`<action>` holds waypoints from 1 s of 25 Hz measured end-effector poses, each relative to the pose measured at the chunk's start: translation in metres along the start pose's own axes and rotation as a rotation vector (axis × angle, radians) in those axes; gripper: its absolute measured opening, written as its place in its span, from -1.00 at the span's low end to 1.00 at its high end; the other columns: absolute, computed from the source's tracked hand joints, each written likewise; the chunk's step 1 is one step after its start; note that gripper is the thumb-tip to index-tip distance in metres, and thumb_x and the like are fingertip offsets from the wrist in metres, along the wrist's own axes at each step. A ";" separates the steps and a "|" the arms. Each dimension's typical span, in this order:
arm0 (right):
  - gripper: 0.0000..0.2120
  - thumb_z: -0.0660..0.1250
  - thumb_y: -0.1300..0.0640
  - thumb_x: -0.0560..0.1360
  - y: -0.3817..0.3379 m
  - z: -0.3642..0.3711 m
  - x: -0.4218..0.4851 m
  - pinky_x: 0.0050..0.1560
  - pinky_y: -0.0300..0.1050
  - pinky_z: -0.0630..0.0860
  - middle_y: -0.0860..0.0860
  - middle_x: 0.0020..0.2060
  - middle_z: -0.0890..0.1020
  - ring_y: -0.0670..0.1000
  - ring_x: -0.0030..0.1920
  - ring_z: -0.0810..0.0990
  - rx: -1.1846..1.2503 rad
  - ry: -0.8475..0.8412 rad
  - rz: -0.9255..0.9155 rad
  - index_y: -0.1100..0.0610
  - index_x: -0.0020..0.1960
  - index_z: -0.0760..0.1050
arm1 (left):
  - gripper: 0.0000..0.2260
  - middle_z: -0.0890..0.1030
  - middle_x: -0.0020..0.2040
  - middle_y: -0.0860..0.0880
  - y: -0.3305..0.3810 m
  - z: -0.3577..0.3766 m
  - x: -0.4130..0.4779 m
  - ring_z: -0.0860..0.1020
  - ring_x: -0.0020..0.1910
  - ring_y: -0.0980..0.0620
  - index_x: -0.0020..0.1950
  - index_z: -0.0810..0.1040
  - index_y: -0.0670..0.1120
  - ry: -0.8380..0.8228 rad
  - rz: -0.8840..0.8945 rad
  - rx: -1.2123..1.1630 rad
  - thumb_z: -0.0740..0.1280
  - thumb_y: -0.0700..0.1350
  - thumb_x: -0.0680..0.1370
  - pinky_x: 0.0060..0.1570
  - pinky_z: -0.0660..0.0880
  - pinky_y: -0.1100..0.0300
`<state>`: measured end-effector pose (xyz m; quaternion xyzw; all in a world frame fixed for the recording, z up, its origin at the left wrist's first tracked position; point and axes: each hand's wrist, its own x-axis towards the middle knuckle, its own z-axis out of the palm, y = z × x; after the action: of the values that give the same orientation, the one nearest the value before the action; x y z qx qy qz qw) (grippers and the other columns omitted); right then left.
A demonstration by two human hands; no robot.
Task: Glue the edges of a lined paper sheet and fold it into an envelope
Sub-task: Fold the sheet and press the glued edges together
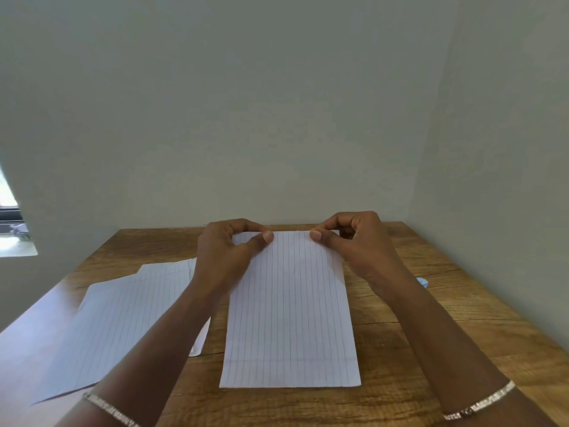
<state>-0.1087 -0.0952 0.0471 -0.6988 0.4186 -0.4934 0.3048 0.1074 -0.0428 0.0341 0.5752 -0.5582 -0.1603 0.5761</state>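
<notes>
While lying flat on the wooden table [431,349], with ruled lines running away from the camera, the sheet [291,309] — being pinched at its far edge by both hands. Left hand [224,257] gripping the far left corner, thumb on top and curled fingers behind the edge. Right hand [357,245] nipping the far right corner the same way, thumb pressing on the paper, fingers tucked. Showing a faint crease across the sheet near its close edge. Lying to the left, partly under the left forearm — more lined sheets [123,318], overlapping one another. Peeking out beyond the right forearm, a small blue thing [423,282], too hidden to name. Wearing a thin silver bracelet [480,405] on each wrist.
</notes>
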 end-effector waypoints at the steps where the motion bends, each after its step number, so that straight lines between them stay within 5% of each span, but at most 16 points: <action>1: -0.93 0.56 0.08 0.45 0.000 0.001 0.000 -0.23 -0.25 0.44 0.00 -0.26 0.70 -0.08 -0.24 0.53 -0.024 0.002 -0.001 0.07 -0.15 0.73 | -0.91 0.73 -0.13 0.07 0.001 0.000 0.000 0.69 -0.15 0.09 -0.12 0.70 0.02 -0.015 -0.001 -0.002 0.45 -0.01 0.54 -0.11 0.62 0.11; 5: -0.89 0.53 0.01 0.48 0.002 0.002 -0.001 -0.08 -0.14 0.54 0.09 -0.16 0.76 0.05 -0.16 0.68 0.074 -0.007 0.060 0.04 -0.11 0.74 | -0.81 0.73 -0.03 -0.01 0.004 0.000 0.001 0.68 -0.02 -0.01 0.01 0.73 -0.10 0.004 -0.005 0.022 0.39 -0.02 0.59 0.06 0.61 -0.05; 8: -0.81 0.52 0.02 0.49 0.005 0.000 -0.002 -0.04 -0.24 0.61 0.06 -0.09 0.79 -0.11 -0.06 0.75 0.243 -0.082 0.135 0.05 0.06 0.71 | -0.80 0.74 -0.01 0.00 0.003 -0.004 0.002 0.68 0.00 0.00 0.04 0.74 -0.09 0.017 -0.003 0.001 0.39 -0.01 0.59 0.08 0.62 -0.06; 12: -0.75 0.55 0.11 0.46 0.009 0.001 -0.001 0.11 -0.02 0.68 0.06 -0.09 0.79 0.02 -0.04 0.78 0.290 -0.051 0.207 0.24 0.06 0.69 | -0.77 0.73 0.06 0.03 -0.001 -0.004 0.005 0.66 0.08 0.04 0.12 0.73 -0.05 -0.018 0.015 0.010 0.32 0.01 0.63 0.17 0.58 -0.08; 15: -0.82 0.57 0.14 0.44 0.008 0.002 -0.002 0.00 -0.09 0.70 0.06 -0.16 0.80 0.01 -0.10 0.78 0.268 -0.045 0.193 0.23 -0.05 0.72 | -0.58 0.73 0.09 0.05 0.001 0.001 0.002 0.62 0.14 0.12 0.12 0.72 -0.03 0.020 0.156 0.177 0.13 0.15 0.67 0.16 0.49 0.09; 17: -0.86 0.59 0.13 0.42 0.005 0.003 -0.005 -0.12 -0.22 0.66 0.02 -0.18 0.80 -0.03 -0.13 0.78 0.234 -0.082 0.159 0.18 -0.08 0.74 | -0.49 0.71 0.14 0.05 0.002 0.003 0.000 0.60 0.19 0.07 0.11 0.70 -0.02 0.048 0.283 0.343 0.06 0.25 0.66 0.19 0.46 -0.01; 20: -0.83 0.61 0.06 0.37 0.001 0.008 -0.008 -0.07 -0.20 0.63 0.00 -0.16 0.79 -0.04 -0.09 0.77 0.193 -0.162 0.132 0.12 -0.09 0.76 | -0.56 0.71 0.06 0.16 0.004 0.006 0.000 0.62 0.09 0.13 0.13 0.68 0.09 -0.065 0.372 0.435 0.11 0.28 0.61 0.18 0.47 -0.12; 25: -0.76 0.61 -0.02 0.36 -0.001 0.009 -0.009 0.07 -0.03 0.65 0.01 -0.11 0.80 -0.01 -0.05 0.78 0.235 -0.238 0.160 0.11 -0.07 0.77 | -0.88 0.70 -0.19 0.18 0.002 0.009 0.001 0.64 -0.17 0.24 -0.04 0.72 0.07 -0.066 0.238 0.263 0.42 0.07 0.55 -0.15 0.51 0.24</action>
<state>-0.1010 -0.0870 0.0414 -0.6762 0.3735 -0.4268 0.4702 0.0996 -0.0472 0.0332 0.5700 -0.6570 -0.0355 0.4921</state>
